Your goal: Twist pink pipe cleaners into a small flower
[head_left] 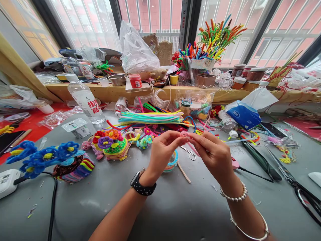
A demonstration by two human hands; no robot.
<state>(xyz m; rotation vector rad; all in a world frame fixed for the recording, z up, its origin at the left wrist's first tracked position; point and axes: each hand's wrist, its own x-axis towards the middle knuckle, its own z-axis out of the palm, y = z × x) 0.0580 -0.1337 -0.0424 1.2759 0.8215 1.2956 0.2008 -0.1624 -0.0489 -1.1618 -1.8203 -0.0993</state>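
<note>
My left hand (165,147) and my right hand (210,150) meet over the middle of the table, fingertips pinched together. Between them sits a small pink fuzzy piece (185,133), which looks like a curled pipe cleaner; the fingers cover most of it. Just below lie a pair of small scissors (190,153) and a roll of tape (173,162), partly behind my left hand. A beige stick (184,173) rests beside the roll. Behind my hands is a bundle of pastel pipe cleaners (150,117).
To the left stand pipe-cleaner flower pots, one blue (48,156) and one multicoloured (115,145), plus a clear bottle (86,100). On the right are a tissue pack (243,113), a dark green hair straightener (262,162) and large black scissors (291,179). A crowded sill (100,88) runs behind.
</note>
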